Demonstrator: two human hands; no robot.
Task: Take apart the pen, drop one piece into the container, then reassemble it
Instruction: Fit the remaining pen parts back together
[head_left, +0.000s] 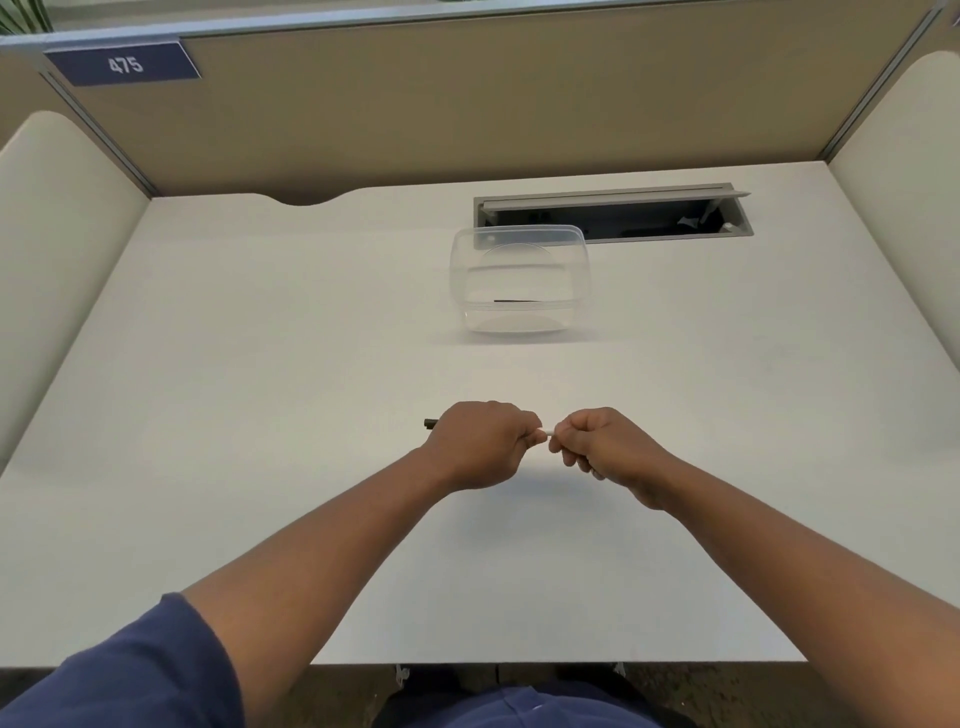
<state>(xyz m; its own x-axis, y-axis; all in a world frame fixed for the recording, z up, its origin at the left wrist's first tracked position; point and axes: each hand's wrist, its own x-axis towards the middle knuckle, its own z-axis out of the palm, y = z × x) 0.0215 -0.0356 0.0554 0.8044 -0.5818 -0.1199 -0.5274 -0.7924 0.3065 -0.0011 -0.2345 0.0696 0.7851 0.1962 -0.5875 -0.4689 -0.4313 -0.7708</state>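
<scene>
Both hands are working above the white desk (260, 364), slightly toward the 6 o'clock side of its centre. The left hand (480, 441) is curling its fingers closed around the pen (545, 432), of which only two parts are showing: a black end projecting from the fist toward 9 o'clock, and a short white section bridging the narrow gap between the two hands. The right hand (605, 449) is pinching that white section with closed fingers from the 3 o'clock side, knuckles facing up. Whether the pen parts are joined or separated inside the grips cannot be determined. The clear plastic container (519, 278) is standing open on the desk at 12 o'clock from the hands, well apart from them, and a thin dark piece (514, 300) is lying inside it on the bottom. A recessed cable tray (613, 213) is sitting just beyond the container, toward 1 o'clock
</scene>
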